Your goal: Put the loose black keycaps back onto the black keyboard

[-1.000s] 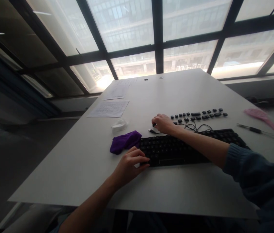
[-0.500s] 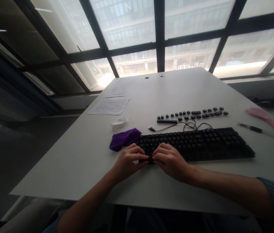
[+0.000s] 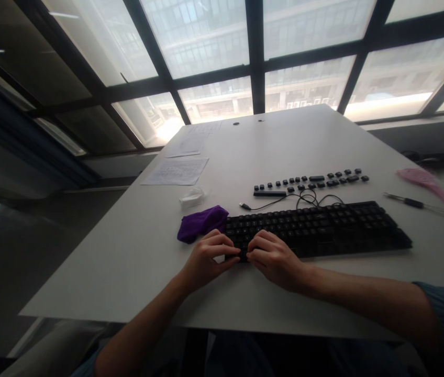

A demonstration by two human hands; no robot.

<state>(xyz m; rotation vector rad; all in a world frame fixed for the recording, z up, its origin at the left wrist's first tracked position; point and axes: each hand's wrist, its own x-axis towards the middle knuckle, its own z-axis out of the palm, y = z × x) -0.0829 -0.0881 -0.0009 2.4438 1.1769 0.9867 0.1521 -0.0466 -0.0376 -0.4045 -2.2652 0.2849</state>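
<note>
A black keyboard lies near the front of the white table, and its lower left corner is between my hands. My left hand is closed at that corner, thumb and fingertips pinched together on something too small to make out. Just to its right, my right hand is closed too, fingertips bent against the keyboard's front edge; what they grip is hidden. Behind the keyboard, loose black keycaps lie in two rows, with a long key at the left. The keyboard's coiled cable lies in front of them.
A purple cloth touches the keyboard's left end. Behind it are a crumpled clear wrapper and printed sheets. To the right lie a pink brush and a thin tool with wire prongs. The table's front edge runs below my arms.
The view has shifted slightly. Both hands stay at the keyboard's lower left corner in nearly the same pose, and the objects on the table have not moved.
</note>
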